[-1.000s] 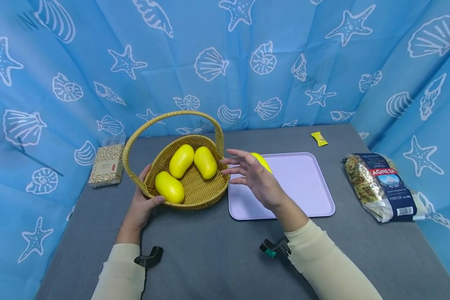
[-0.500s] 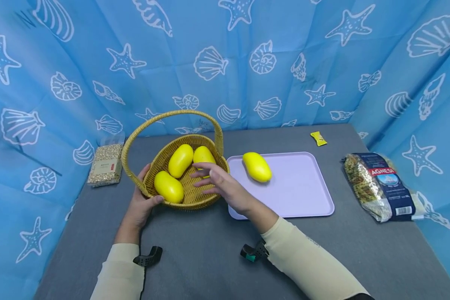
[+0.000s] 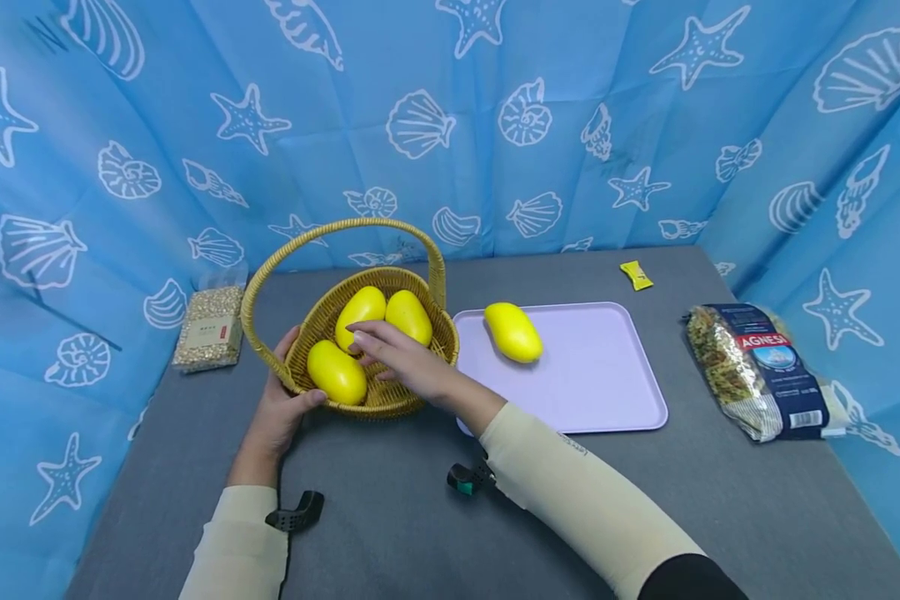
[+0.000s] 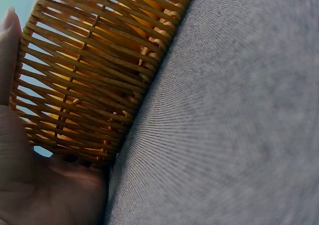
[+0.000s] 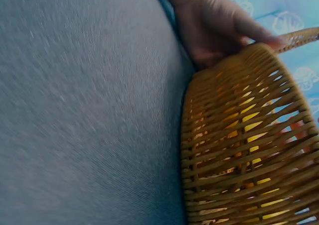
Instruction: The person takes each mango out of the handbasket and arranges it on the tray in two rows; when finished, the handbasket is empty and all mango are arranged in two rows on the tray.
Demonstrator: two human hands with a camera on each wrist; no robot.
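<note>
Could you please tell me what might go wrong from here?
The right hand reaches in among three smooth, yellow, oval fruits in the tan, woven, handled basket and might knock one against another. The left hand grips only the basket's left side, so an uneven pull could tip it. A fourth such fruit lies loose on the pale purple, rectangular tray and could roll if bumped.

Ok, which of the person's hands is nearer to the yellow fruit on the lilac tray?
Right. The right hand is over the basket, left of the yellow fruit on the lilac tray; the left hand grips the basket's left side, farther away.
</note>
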